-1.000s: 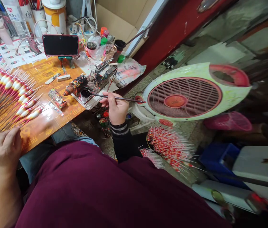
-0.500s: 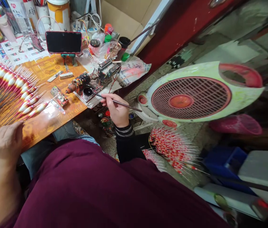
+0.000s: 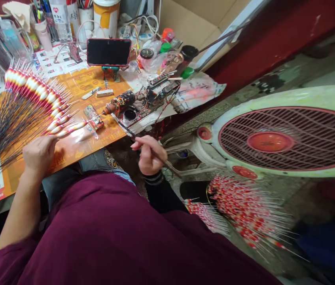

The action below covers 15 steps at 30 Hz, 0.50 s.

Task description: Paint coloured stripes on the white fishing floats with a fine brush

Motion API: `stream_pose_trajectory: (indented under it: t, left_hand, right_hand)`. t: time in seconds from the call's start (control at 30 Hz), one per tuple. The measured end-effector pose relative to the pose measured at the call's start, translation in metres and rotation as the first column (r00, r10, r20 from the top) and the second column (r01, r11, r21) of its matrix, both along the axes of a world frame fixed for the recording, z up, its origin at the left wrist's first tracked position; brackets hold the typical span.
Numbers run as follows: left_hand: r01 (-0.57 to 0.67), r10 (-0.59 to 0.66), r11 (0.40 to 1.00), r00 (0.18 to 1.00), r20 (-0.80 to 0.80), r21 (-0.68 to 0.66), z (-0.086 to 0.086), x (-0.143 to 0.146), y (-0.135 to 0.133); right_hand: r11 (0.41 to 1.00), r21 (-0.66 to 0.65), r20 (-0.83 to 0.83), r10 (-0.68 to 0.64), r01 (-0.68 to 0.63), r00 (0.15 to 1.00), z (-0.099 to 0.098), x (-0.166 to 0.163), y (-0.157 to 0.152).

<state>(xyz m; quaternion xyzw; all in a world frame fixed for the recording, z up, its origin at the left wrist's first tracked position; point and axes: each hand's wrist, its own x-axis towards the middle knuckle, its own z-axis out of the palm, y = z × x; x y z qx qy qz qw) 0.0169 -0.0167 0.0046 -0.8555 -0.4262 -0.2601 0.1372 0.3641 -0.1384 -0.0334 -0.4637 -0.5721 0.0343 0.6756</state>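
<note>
My left hand (image 3: 39, 155) is closed at the table's front edge, its fingertips at the near end of a white, yellow and red fishing float (image 3: 77, 126). The float's thin far end runs over a paint-stained block (image 3: 93, 117) toward the tip of a small motor (image 3: 122, 102). Between the fingers of my right hand (image 3: 150, 155) is a thin dark paintbrush (image 3: 169, 165), its tip pointing up and left over the table edge. Beyond the tip sits a small cup of black paint (image 3: 130, 115). Several similar floats (image 3: 41, 92) lie fanned out at the left.
A phone (image 3: 109, 52) stands on a small holder at the back, among paint jars and a bucket (image 3: 106, 19). To the right of the table stands a green and red fan (image 3: 269, 140). Bunches of red and white floats (image 3: 244, 206) lie below it.
The brush has left the black paint cup and come back toward me, lower and nearer the table edge. The view has swung left. My left hand stays at the float.
</note>
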Motion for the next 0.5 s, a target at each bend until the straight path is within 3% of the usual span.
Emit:
stream_pose_trajectory:
  t: [0.2, 0.5]
  left_hand:
    - [-0.006, 0.008, 0.999, 0.999, 0.044, -0.043, -0.002, 0.003, 0.004]
    - [-0.035, 0.039, 0.995, 0.998, 0.042, -0.098, -0.018, 0.018, 0.002]
  right_hand:
    - [0.967, 0.111, 0.139, 0.215, -0.231, 0.967, -0.016, -0.049, 0.013]
    - [0.931, 0.109, 0.246, 0.314, -0.348, 0.917, -0.067, -0.102, 0.027]
